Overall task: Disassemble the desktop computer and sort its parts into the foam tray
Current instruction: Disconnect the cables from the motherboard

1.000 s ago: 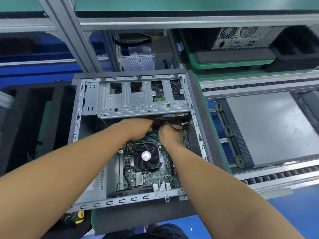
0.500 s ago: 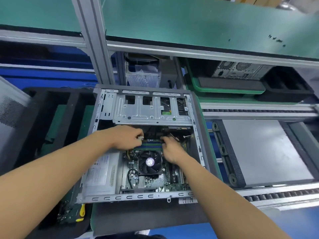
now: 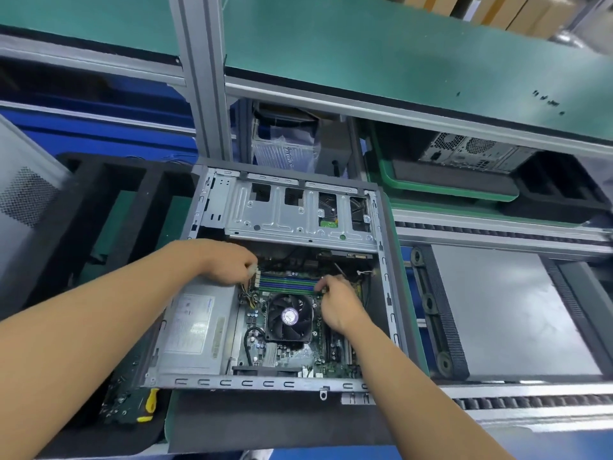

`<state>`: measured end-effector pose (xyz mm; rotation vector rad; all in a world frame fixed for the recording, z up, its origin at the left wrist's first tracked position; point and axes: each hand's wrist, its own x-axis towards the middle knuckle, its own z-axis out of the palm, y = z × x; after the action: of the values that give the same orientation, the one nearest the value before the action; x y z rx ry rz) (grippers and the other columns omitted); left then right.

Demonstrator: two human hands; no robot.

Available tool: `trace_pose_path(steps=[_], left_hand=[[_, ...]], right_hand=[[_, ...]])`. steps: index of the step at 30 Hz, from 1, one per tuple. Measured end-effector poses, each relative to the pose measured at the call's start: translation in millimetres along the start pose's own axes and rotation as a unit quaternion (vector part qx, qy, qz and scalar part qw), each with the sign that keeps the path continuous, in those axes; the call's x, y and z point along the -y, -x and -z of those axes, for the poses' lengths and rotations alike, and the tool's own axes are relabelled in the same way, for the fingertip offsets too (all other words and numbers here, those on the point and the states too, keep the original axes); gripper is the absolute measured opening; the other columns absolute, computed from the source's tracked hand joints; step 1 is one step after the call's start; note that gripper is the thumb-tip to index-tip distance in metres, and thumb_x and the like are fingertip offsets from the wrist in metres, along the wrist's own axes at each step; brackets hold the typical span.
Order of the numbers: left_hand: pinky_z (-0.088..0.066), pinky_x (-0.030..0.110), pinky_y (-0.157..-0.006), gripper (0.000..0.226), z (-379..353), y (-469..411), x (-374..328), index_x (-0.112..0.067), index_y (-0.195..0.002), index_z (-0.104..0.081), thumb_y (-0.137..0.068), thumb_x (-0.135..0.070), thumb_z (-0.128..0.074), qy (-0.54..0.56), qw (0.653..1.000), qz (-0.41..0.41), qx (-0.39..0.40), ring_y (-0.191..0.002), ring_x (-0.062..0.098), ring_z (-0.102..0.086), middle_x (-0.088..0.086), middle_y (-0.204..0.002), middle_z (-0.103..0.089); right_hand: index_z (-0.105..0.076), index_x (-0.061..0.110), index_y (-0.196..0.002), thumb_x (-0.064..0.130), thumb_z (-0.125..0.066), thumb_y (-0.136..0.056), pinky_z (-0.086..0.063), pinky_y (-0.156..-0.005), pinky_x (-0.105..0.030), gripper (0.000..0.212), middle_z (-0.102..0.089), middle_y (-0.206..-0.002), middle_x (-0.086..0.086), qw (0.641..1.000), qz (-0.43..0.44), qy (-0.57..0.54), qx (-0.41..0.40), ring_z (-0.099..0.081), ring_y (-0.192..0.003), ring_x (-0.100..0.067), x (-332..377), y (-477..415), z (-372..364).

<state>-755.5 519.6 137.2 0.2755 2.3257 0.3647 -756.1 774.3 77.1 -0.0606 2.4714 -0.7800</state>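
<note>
Desktop computer [image 3: 298, 215] lies open; foam tray [image 3: 83, 207] sits well left of CPU fan [image 3: 289, 316]. Left hand [image 3: 225, 263], above-left of fan, pinches white connector [image 3: 254, 271]. Right hand [image 3: 338, 303], just right of fan, has curled fingertips at the end of the memory slots [image 3: 287, 283]; grip unclear. Likely unplugging; next needs a straight pull.

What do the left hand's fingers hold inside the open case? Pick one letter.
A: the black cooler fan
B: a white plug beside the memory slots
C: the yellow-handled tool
B: the left hand pinches a white plug at the left end of the memory slots.
</note>
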Motion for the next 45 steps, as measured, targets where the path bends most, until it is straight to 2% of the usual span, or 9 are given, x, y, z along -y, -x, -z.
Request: trace_pose_path(steps=[2, 6, 13, 20, 24, 26, 29, 38, 45], left_hand=[[-0.035, 0.03, -0.067, 0.017, -3.8, 1.0, 5.5, -0.023, -0.079, -0.041, -0.095, -0.027, -0.045, 0.023, 0.998, -0.023, -0.048, -0.069, 0.013, -0.043, -0.002, -0.08, -0.054], [-0.027, 0.035, -0.088, 0.011, -13.9, -5.8, 2.2, -0.03, -0.087, -0.046, -0.096, -0.036, -0.045, 0.007, 0.995, -0.028, -0.094, -0.075, 0.011, -0.049, -0.01, -0.079, -0.055], [-0.04, 0.027, -0.069, 0.02, -13.3, -8.9, 1.7, -0.02, -0.106, -0.055, -0.106, -0.027, -0.037, 0.142, 0.981, -0.053, -0.124, -0.071, -0.002, -0.055, -0.005, -0.1, -0.07], [-0.046, 0.035, -0.082, 0.023, -12.7, -10.6, 2.8, -0.017, -0.111, -0.055, -0.107, -0.027, -0.035, 0.16, 0.977, -0.066, -0.122, -0.095, 0.017, -0.06, 0.0, -0.11, -0.066], [-0.049, 0.035, -0.08, 0.023, -14.3, -13.0, 3.5, -0.015, -0.118, -0.054, -0.105, -0.026, -0.039, 0.165, 0.976, -0.055, -0.13, -0.094, 0.017, -0.06, 0.001, -0.11, -0.063], [-0.04, 0.029, -0.062, 0.016, -15.2, -15.7, 4.2, -0.017, -0.105, -0.053, -0.104, -0.027, -0.041, 0.143, 0.979, -0.052, -0.137, -0.08, 0.013, -0.056, 0.002, -0.099, -0.061], [-0.033, 0.03, -0.056, 0.02, -16.6, -17.4, 5.0, -0.025, -0.085, -0.044, -0.104, -0.029, -0.041, 0.138, 0.981, -0.041, -0.133, -0.069, 0.014, -0.049, 0.002, -0.085, -0.056], [-0.035, 0.035, -0.077, 0.02, -18.3, -10.2, -1.1, -0.019, -0.098, -0.049, -0.103, -0.035, -0.038, 0.095, 0.979, -0.021, -0.18, -0.088, 0.022, -0.051, 0.006, -0.103, -0.06], [-0.04, 0.04, -0.09, 0.031, -19.2, -9.4, -3.2, -0.019, -0.094, -0.051, -0.104, -0.041, -0.032, 0.099, 0.975, -0.016, -0.196, -0.089, 0.021, -0.051, 0.006, -0.105, -0.063]], right_hand=[[-0.058, 0.015, -0.108, -0.002, -0.036, -0.095, -0.043, -0.103, -0.043, 0.031, -0.04, -0.137, -0.007, 1.0, 0.002, -0.015, -0.023, -0.044, -0.125, -0.026, 1.2, -1.3, 0.5], [-0.06, 0.017, -0.116, 0.019, -0.038, -0.104, -0.042, -0.085, -0.029, 0.026, -0.055, -0.119, -0.003, 0.997, 0.052, 0.022, -0.048, -0.054, -0.104, -0.02, 5.2, 2.4, 1.6], [-0.057, 0.03, -0.111, 0.033, -0.045, -0.102, -0.04, -0.099, -0.031, 0.015, -0.057, -0.115, 0.01, 0.987, 0.157, 0.005, -0.014, -0.05, -0.114, -0.011, 26.5, 23.2, -6.1], [-0.055, 0.027, -0.129, 0.053, -0.055, -0.091, -0.03, -0.104, -0.042, 0.046, -0.057, -0.127, 0.005, 0.979, 0.165, 0.119, -0.021, -0.042, -0.12, -0.018, 61.8, 22.8, -26.1], [-0.059, 0.017, -0.114, 0.048, -0.061, -0.087, -0.031, -0.1, -0.046, 0.041, -0.061, -0.12, -0.006, 0.959, 0.136, 0.25, -0.006, -0.048, -0.119, -0.029, 85.5, 11.5, -52.3], [-0.06, 0.016, -0.114, 0.046, -0.063, -0.085, -0.032, -0.1, -0.046, 0.041, -0.064, -0.118, -0.009, 0.963, 0.108, 0.247, -0.017, -0.049, -0.12, -0.031, 90.3, 5.3, -60.0], [-0.063, 0.016, -0.109, 0.054, -0.066, -0.081, -0.031, -0.099, -0.045, 0.047, -0.066, -0.111, -0.009, 0.967, 0.084, 0.239, -0.025, -0.051, -0.116, -0.029, 91.0, -0.6, -65.3], [-0.064, 0.003, -0.099, 0.032, -0.058, -0.094, -0.038, -0.096, -0.039, 0.03, -0.068, -0.102, -0.02, 0.945, 0.156, 0.281, -0.066, -0.061, -0.098, -0.036, 88.7, -1.4, -69.1], [-0.059, 0.001, -0.106, 0.015, -0.057, -0.093, -0.048, -0.071, -0.039, 0.019, -0.067, -0.101, -0.023, 0.982, 0.127, 0.112, -0.088, -0.062, -0.09, -0.042, 92.9, 3.0, -57.3]])
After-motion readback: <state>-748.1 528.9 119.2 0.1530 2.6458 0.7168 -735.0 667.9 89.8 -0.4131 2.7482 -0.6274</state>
